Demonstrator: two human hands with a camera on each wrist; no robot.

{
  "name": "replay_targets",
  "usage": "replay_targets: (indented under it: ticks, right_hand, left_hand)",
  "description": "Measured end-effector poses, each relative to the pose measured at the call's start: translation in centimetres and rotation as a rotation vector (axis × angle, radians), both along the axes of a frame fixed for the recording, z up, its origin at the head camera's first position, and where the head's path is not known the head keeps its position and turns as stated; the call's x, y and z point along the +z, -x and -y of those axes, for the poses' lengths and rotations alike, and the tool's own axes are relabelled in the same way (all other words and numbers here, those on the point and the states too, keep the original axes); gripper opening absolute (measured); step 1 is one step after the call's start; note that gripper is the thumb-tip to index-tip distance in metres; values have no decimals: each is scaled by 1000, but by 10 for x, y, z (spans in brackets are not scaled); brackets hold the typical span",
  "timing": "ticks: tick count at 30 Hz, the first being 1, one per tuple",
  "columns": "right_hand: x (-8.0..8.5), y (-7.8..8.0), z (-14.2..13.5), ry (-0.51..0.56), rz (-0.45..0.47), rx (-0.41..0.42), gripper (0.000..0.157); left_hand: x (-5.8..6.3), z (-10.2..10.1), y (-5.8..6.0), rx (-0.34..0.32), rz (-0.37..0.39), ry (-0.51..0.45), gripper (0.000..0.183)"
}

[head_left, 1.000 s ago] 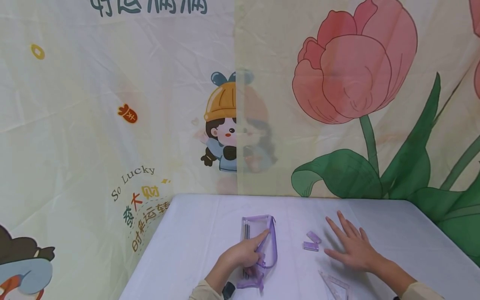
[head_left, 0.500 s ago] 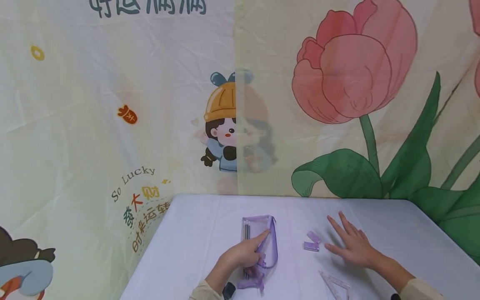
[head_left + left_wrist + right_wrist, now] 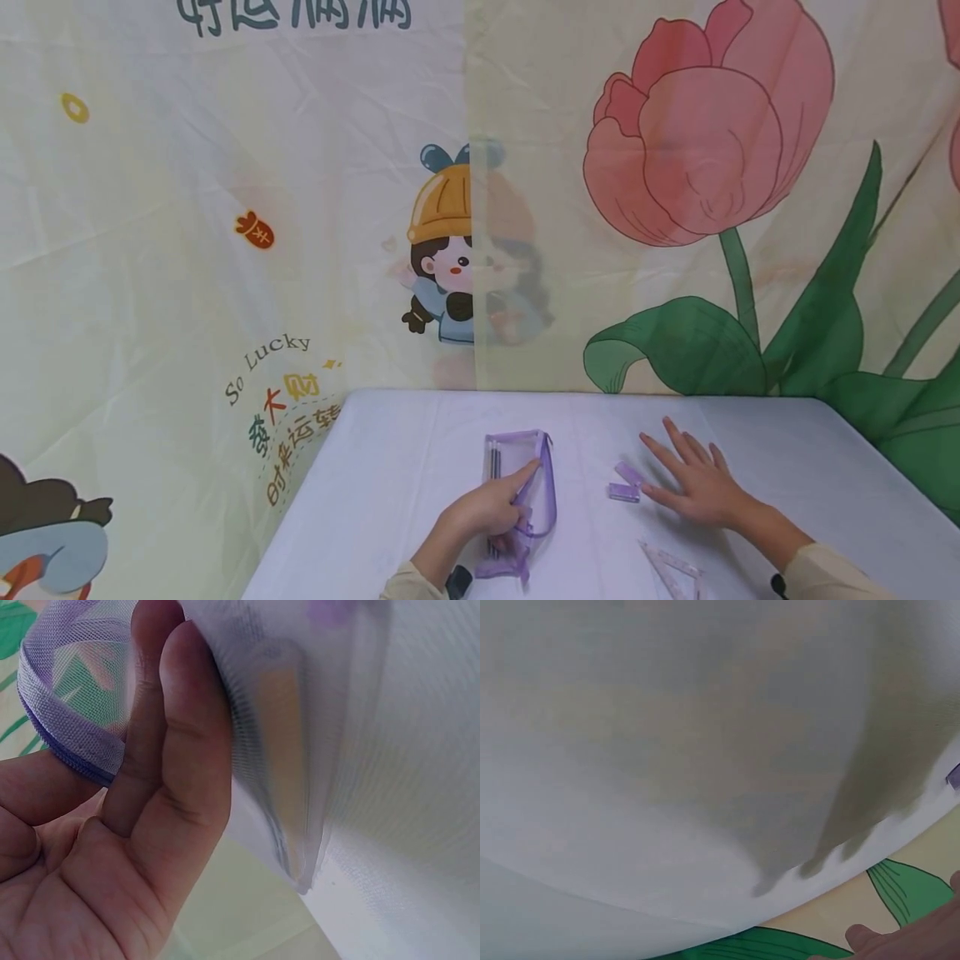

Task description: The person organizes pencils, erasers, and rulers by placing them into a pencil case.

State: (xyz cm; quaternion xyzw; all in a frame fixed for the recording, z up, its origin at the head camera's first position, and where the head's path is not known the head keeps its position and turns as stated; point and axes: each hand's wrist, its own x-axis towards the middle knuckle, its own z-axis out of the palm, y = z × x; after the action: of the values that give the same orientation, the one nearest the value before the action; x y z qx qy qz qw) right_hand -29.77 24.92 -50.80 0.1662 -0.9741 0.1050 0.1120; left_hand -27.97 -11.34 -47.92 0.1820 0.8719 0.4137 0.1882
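Note:
A see-through purple mesh pencil case (image 3: 550,500) lies on the table, and my left hand (image 3: 487,507) grips it by its zipped side. Dark pencils (image 3: 495,461) show through the mesh at its left. In the left wrist view, the fingers (image 3: 191,727) bend against the mesh near the purple zip (image 3: 67,761); a blurred orange strip (image 3: 281,735) shows through. My right hand (image 3: 701,496) hovers with fingers spread, holding nothing. Its thumb is close to two small purple blocks (image 3: 624,492); whether it touches them I cannot tell. Only some fingertips (image 3: 862,935) show in the right wrist view.
A clear triangular set square (image 3: 678,560) lies near the table's front, right of the case. The white-covered table (image 3: 405,450) meets a printed cloth backdrop (image 3: 360,208) at its far edge. A small dark object (image 3: 458,582) is beside the left wrist.
My right hand has shifted slightly left, bringing its thumb closer to the purple blocks. The left hand and the pencil case have stayed put.

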Motion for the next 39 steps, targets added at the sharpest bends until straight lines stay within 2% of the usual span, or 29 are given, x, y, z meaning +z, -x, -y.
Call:
replay_targets:
  ticks: [6, 11, 24, 30, 39]
  right_hand:
    - [-1, 4, 7, -55, -60, 34, 72]
    - [-4, 8, 11, -33, -81, 37, 66]
    - [-10, 20, 27, 52, -25, -11, 54]
    - [-8, 23, 35, 149, 73, -32, 51]
    - [1, 23, 41, 239, 176, -112, 35]
  left_hand:
    - [1, -1, -1, 8, 7, 5, 76]
    - [1, -1, -1, 9, 15, 7, 76]
    - [2, 0, -1, 9, 1, 21, 77]
    - [2, 0, -1, 12, 18, 11, 76]
    - [4, 0, -1, 8, 18, 10, 75]
